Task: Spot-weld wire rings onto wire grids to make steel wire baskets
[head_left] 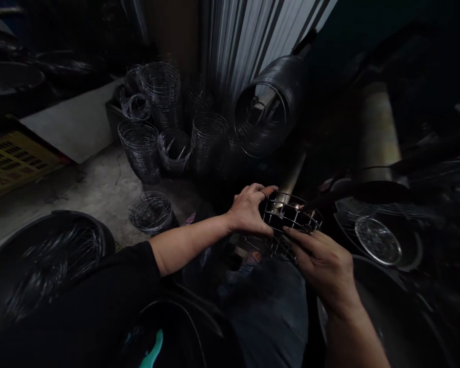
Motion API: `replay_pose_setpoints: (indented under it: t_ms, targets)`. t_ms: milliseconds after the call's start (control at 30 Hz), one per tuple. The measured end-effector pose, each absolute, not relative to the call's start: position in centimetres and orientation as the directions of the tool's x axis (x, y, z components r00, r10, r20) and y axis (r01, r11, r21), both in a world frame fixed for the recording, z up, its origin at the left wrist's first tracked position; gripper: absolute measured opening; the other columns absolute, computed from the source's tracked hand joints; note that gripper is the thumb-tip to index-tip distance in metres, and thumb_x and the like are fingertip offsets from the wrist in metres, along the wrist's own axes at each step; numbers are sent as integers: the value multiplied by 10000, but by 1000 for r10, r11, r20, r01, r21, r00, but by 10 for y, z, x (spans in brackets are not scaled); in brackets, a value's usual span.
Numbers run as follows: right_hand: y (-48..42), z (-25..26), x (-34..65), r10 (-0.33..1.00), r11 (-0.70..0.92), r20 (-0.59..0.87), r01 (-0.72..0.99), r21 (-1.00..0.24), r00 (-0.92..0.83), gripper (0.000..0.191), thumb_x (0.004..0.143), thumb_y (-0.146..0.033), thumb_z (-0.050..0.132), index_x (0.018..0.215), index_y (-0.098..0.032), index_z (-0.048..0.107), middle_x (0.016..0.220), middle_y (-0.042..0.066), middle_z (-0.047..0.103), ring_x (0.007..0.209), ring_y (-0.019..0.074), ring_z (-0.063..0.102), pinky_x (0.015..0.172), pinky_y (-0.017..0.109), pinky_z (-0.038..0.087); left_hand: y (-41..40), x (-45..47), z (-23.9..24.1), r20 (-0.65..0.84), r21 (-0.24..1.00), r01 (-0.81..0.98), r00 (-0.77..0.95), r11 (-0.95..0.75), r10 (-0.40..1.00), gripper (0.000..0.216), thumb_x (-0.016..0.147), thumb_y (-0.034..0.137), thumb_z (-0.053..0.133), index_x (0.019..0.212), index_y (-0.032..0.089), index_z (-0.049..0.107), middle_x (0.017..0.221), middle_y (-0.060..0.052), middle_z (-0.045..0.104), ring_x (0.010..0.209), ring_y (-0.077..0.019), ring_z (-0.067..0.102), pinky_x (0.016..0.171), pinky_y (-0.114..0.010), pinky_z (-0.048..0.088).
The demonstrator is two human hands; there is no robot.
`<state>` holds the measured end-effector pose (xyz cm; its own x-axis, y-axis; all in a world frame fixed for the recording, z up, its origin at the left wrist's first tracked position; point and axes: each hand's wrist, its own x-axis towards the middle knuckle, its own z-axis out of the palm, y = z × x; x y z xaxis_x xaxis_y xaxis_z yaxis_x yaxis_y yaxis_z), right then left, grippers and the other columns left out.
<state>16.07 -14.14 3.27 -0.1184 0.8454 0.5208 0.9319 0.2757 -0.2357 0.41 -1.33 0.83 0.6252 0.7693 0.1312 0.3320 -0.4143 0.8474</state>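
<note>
A small round wire basket (291,212) with a grid of thin rods sits between my hands, above my knees. My left hand (251,209) grips its left side, fingers over the upper rim and thumb lower down. On the near right side my right hand (324,260) is closed against the wires, its fingertips at the lower rim. Behind the basket, a metal bar (294,174) runs away from me, and a dark rod-like part meets the basket at its right. The exact contact there is too dark to make out.
Stacks of wire rings (161,92) stand on the floor ahead, with one low stack (152,210) nearer. A large wire coil (270,107) lies behind. Black tubs flank me, the left tub (109,232) holding wire pieces. A yellow crate (19,158) is far left. A thick post (379,128) rises right.
</note>
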Motion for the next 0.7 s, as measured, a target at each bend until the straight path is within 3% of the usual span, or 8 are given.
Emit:
replay_pose_setpoints:
  t_ms: [233, 400, 533, 600, 700]
  targets:
    - [-137, 28, 163, 852, 231, 519, 938, -260, -66, 190, 888, -250, 576, 930, -174, 745, 665, 28, 665, 589, 135, 607, 572, 244, 479, -10, 9, 8, 108, 855, 342, 617, -389, 779, 990, 388, 330, 832, 1318, 261, 498, 1204, -64, 489, 1152, -310, 480, 989, -484, 450]
    - [-122, 28, 175, 856, 175, 517, 946, -273, -9, 234, 876, -354, 569, 898, -217, 758, 802, 50, 727, 702, 183, 671, 642, 287, 513, 3, 21, 9, 106, 826, 389, 604, -407, 790, 972, 421, 377, 813, 1329, 259, 490, 1203, -61, 502, 1159, -296, 487, 991, -472, 448]
    - [-131, 39, 176, 910, 70, 390, 871, -486, 144, 270, 846, -394, 594, 1017, -246, 743, 870, 43, 731, 782, 201, 685, 683, 302, 535, 6, 24, 10, 115, 811, 402, 602, -425, 790, 988, 429, 422, 813, 1344, 249, 482, 1227, -69, 503, 1149, -282, 493, 991, -463, 447]
    - [-143, 48, 171, 894, -15, 326, 746, -665, 309, 292, 826, -376, 635, 1083, -265, 718, 905, 27, 730, 790, 184, 686, 700, 290, 549, 8, 25, 11, 97, 807, 418, 603, -417, 792, 1003, 423, 421, 819, 1350, 258, 472, 1246, -67, 495, 1163, -282, 483, 996, -459, 442]
    - [-158, 55, 158, 783, -42, 272, 485, -873, 559, 280, 746, -335, 747, 1015, -257, 734, 898, 14, 733, 726, 158, 687, 672, 264, 570, 12, 28, 11, 75, 796, 451, 587, -403, 806, 1015, 410, 412, 828, 1347, 277, 464, 1268, -60, 485, 1195, -285, 463, 999, -455, 435]
